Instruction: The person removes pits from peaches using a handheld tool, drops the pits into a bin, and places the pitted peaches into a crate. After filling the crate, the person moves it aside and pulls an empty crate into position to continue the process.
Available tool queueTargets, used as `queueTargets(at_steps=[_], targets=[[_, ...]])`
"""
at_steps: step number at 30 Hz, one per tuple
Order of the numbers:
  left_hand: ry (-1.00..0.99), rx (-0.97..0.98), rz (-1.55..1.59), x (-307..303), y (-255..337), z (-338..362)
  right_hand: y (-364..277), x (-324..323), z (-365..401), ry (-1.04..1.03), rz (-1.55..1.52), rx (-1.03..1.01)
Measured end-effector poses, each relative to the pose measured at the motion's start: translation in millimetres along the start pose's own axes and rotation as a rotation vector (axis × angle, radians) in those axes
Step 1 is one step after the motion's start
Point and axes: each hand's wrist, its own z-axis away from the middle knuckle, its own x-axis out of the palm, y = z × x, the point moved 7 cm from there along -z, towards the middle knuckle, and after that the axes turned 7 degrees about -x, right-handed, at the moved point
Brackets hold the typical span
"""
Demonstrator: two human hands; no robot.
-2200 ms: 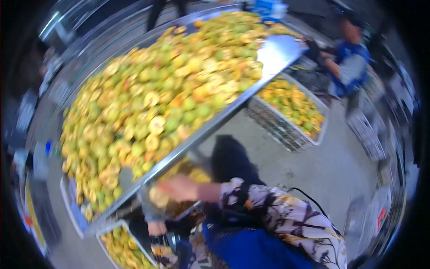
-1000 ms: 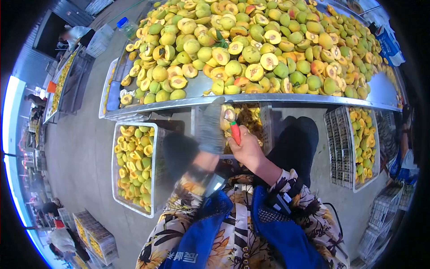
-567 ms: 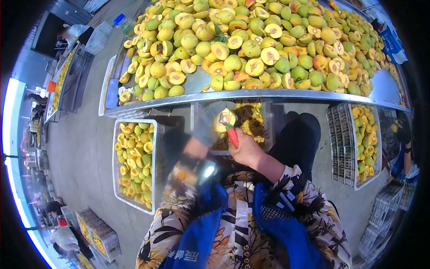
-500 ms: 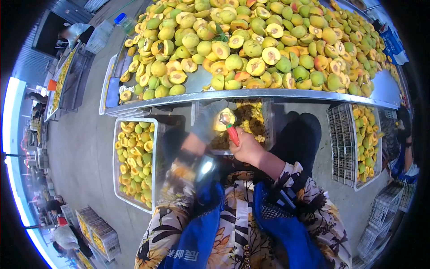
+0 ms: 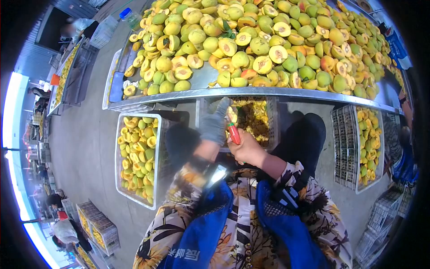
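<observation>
My left hand (image 5: 214, 123), in a grey glove, is closed around a peach half (image 5: 232, 114), its cut face turned to the right. My right hand (image 5: 247, 147) is bare and wrapped round the red handle of a pitting tool (image 5: 234, 134). The tool's tip meets the peach half, and its metal end is mostly hidden there. Both hands are over a crate (image 5: 274, 123) of peach scraps and pits between my knees, just below the metal table edge (image 5: 268, 92).
Many halved peaches (image 5: 264, 45) are heaped on the table. A crate of peach halves (image 5: 137, 152) stands at my left, another (image 5: 368, 148) at my right. A blue-capped jar (image 5: 129, 17) sits at the table's far left. Other people work at the left and right.
My left hand has rotated with the peach half, so its cut face shows less. The tool's handle stands more upright. The whole view has shifted slightly.
</observation>
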Motion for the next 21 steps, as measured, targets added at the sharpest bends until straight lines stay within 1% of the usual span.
queueTargets(at_steps=[3,6,9,12,15,18,21], targets=[[-0.075,-0.007,0.021,3,5,-1,-4,-4,-6,0.045,0.189,-0.205],[-0.227,-0.292,0.048,11,6,-2,-6,-4,-4,0.028,0.331,-0.208],[-0.229,-0.149,0.007,12,15,-3,-11,3,0,-0.057,0.048,-0.073],[-0.106,0.18,-0.147,13,38,9,-14,13,8,-0.191,-0.367,0.086],[-0.125,0.051,-0.085,8,25,0,-15,13,8,-0.25,-0.492,0.164],[-0.354,-0.215,0.144,19,19,4,-14,15,7,-0.208,-0.327,0.108],[-0.375,-0.241,0.069,16,15,0,-19,9,4,-0.13,-0.023,-0.018]])
